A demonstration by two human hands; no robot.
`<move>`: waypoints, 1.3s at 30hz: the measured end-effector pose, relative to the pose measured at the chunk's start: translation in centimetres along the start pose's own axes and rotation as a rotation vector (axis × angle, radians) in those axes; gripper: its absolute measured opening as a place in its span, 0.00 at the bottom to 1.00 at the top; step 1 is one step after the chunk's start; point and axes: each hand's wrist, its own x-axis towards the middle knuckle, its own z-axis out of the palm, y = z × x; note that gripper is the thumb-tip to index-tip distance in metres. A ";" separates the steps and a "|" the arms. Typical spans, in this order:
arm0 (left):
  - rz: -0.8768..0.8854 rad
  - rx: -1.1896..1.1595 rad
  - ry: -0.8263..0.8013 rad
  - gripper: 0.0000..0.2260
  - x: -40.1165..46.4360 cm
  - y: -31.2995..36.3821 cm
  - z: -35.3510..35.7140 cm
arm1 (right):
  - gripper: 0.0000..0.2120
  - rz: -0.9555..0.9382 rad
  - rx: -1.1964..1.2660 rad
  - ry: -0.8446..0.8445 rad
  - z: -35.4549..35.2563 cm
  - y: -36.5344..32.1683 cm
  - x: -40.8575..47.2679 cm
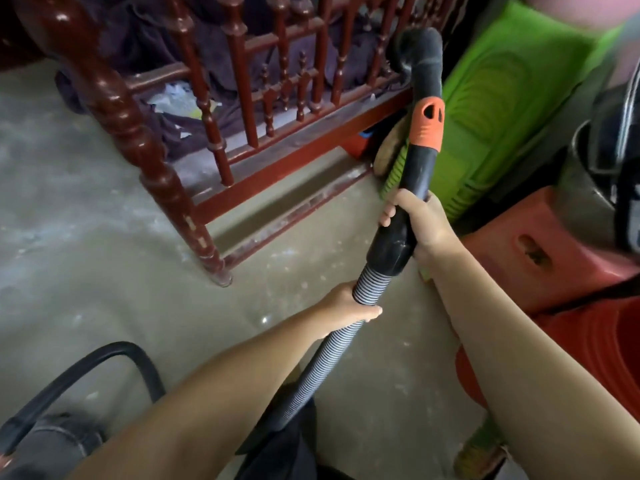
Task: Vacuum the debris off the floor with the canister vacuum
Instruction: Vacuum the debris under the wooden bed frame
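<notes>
A black vacuum wand [417, 174] with an orange collar [426, 123] points up and away, and its dusty black nozzle [419, 51] reaches the lower rail of a red-brown wooden frame. My right hand [417, 221] grips the wand just above its wide black cuff. My left hand [349, 304] grips the ribbed grey hose [325, 358] right below that cuff. The hose runs down toward me. Pale dust and small white specks [265, 319] lie on the grey concrete floor [104, 258]. At the bottom left a grey canister [52, 441] shows with a black handle [114, 355].
The carved wooden frame [242, 109] with turned spindles stands ahead, with dark cloth and paper scraps behind it. A green plastic chair [502, 109] leans at the right. Red plastic stools [540, 247] and a red bucket [588, 348] crowd the right side. A brush [388, 150] lies by the frame.
</notes>
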 end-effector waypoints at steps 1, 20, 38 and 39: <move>0.003 0.035 0.063 0.05 1.4 0.5 -0.4 | 0.06 -0.020 -0.032 0.025 0.2 -0.4 1.3; -0.155 0.139 0.061 0.21 27.7 4.5 -7.1 | 0.13 0.402 0.158 0.299 -9.3 4.7 32.7; -0.403 0.130 0.369 0.13 59.4 -17.8 1.4 | 0.07 0.539 -0.207 0.315 -21.9 36.2 59.3; -0.423 0.163 0.352 0.14 60.8 -19.2 1.1 | 0.07 0.559 -0.202 0.313 -22.4 38.2 60.2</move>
